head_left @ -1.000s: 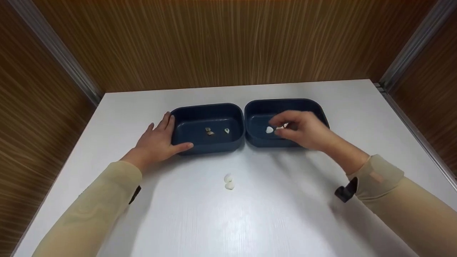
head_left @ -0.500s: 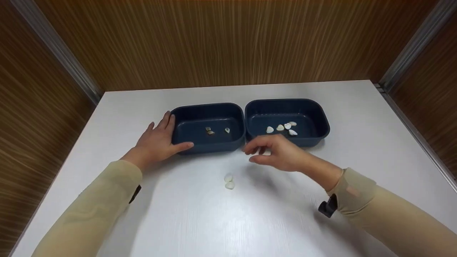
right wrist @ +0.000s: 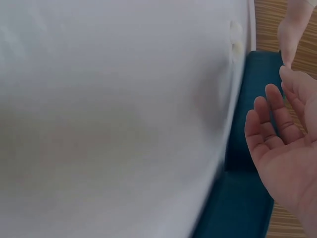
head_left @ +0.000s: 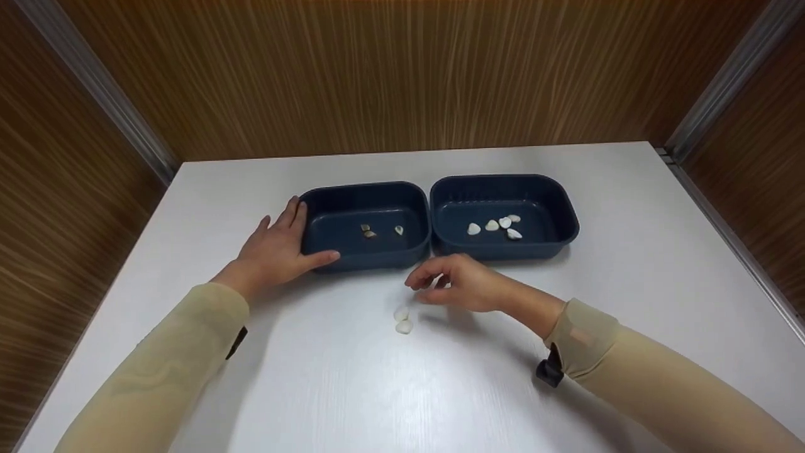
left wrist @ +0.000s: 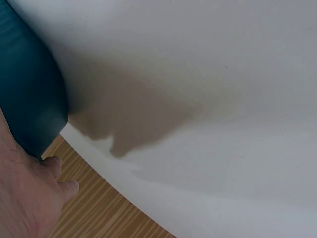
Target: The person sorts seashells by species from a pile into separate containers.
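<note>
My left hand (head_left: pixel 273 251) rests against the left end of a dark blue bin (head_left: pixel 365 260), fingers along its side and thumb on the front rim. Several white seashells (head_left: pixel 473 229) lie in a second blue bin (head_left: pixel 509 250) to the right. Inside the left bin are 3 small brownish shells (head_left: pixel 370 234). My right hand (head_left: pixel 462 283) hovers over the table with loosely bent fingers, nothing between them. Just below its fingertips, two white shells (head_left: pixel 404 326) touch on the tabletop. In the right wrist view, the right hand (right wrist: pixel 292 148) shows a bare palm.
The two bins stand side by side, nearly touching, on a white table (head_left: pixel 352 390). A wood-grain panel (head_left: pixel 402 75) rises behind the table, with others at both sides. Each wrist carries a black camera mount (head_left: pixel 550 371).
My right hand has left the right bin, moving left and toward me to the two shells on the table. Another shell it hid or held now lies in that bin. The left hand stays put.
</note>
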A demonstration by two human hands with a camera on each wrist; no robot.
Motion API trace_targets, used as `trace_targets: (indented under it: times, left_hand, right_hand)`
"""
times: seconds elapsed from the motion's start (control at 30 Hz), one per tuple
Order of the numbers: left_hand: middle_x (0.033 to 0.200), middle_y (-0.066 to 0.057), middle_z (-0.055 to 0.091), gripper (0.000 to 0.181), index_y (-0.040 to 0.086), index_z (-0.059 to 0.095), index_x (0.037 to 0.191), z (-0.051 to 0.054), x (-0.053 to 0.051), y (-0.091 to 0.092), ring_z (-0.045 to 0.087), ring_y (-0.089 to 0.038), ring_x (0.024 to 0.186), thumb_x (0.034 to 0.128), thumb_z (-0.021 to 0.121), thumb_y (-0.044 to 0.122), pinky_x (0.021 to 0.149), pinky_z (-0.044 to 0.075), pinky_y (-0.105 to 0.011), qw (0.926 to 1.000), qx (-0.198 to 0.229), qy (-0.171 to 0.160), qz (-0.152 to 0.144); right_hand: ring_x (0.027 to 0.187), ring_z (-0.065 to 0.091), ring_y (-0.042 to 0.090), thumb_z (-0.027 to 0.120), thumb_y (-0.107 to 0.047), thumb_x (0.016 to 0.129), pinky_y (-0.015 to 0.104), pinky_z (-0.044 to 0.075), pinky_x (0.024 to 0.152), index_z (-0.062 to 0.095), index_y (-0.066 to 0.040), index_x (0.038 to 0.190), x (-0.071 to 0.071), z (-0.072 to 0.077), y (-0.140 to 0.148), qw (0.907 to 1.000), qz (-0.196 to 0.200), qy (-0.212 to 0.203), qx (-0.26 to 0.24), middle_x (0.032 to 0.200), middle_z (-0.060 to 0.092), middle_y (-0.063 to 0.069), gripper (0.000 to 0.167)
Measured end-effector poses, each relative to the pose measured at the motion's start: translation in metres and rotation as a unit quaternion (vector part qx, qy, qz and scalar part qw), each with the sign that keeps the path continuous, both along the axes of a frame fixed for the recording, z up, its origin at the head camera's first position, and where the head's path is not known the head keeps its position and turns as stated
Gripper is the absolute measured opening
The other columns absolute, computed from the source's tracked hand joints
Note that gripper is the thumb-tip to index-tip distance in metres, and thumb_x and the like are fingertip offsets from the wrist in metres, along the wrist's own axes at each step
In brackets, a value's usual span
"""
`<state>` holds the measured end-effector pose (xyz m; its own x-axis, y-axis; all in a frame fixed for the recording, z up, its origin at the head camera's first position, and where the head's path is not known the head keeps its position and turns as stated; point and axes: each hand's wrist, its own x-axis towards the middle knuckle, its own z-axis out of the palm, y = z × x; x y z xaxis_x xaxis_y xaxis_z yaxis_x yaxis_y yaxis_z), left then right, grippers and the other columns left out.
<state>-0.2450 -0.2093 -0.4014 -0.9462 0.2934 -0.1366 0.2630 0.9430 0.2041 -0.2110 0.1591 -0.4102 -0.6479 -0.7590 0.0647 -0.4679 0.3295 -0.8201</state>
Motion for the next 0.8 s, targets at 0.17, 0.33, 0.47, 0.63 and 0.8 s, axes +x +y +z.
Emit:
trace_targets:
  times: [0.17,0.33,0.47,0.63,0.8]
  left_hand:
    - [0.176,-0.024,-0.004,0.130,-0.005,0.000,0.167,0.000,0.001,0.000,0.012,-0.038,0.162,0.0903,0.039,0.093,0.127,0.006,-0.063,1.0000,0.003,0.004,-0.002]
    - [0.176,-0.023,-0.005,0.131,-0.004,0.001,0.167,0.000,0.002,0.000,0.014,-0.037,0.162,0.0891,0.037,0.094,0.127,0.006,-0.062,1.0000,0.002,0.005,0.000]
    - [0.176,-0.024,-0.005,0.130,-0.004,0.001,0.167,0.001,0.002,0.000,0.014,-0.038,0.162,0.0896,0.037,0.094,0.127,0.006,-0.063,1.0000,0.003,0.004,-0.001]
    - [0.175,-0.025,-0.004,0.131,-0.006,0.001,0.167,0.000,0.002,0.000,0.013,-0.039,0.162,0.0895,0.037,0.094,0.127,0.007,-0.063,1.0000,-0.004,0.005,-0.001]
    - [0.175,-0.026,-0.003,0.132,-0.006,0.002,0.167,-0.001,0.001,0.000,0.012,-0.039,0.162,0.0891,0.038,0.094,0.127,0.008,-0.063,0.9999,-0.005,0.011,0.000]
  right_hand:
    - [0.109,0.070,0.030,0.078,-0.004,0.096,0.044,0.058,0.094,0.077,0.000,0.119,0.000,-0.010,-0.006,1.0000,0.004,-0.007,-0.001,0.118,0.075,0.014,0.024]
    - [0.110,0.070,0.030,0.080,-0.002,0.094,0.047,0.055,0.098,0.076,0.000,0.120,-0.001,-0.018,-0.009,0.9998,0.010,-0.016,0.001,0.118,0.075,0.014,0.027]
    - [0.116,0.069,0.029,0.080,0.000,0.093,0.046,0.053,0.103,0.076,0.000,0.123,-0.002,-0.020,-0.012,0.9991,0.013,-0.040,0.005,0.122,0.074,0.014,0.030]
    - [0.120,0.065,0.028,0.079,-0.001,0.094,0.042,0.052,0.106,0.075,-0.002,0.126,-0.002,-0.023,-0.015,0.9983,0.032,-0.047,0.015,0.124,0.071,0.012,0.032]
    - [0.118,0.062,0.026,0.079,-0.006,0.096,0.040,0.050,0.105,0.076,-0.007,0.128,-0.002,-0.024,-0.016,0.9981,0.045,-0.020,0.039,0.123,0.070,0.009,0.033]
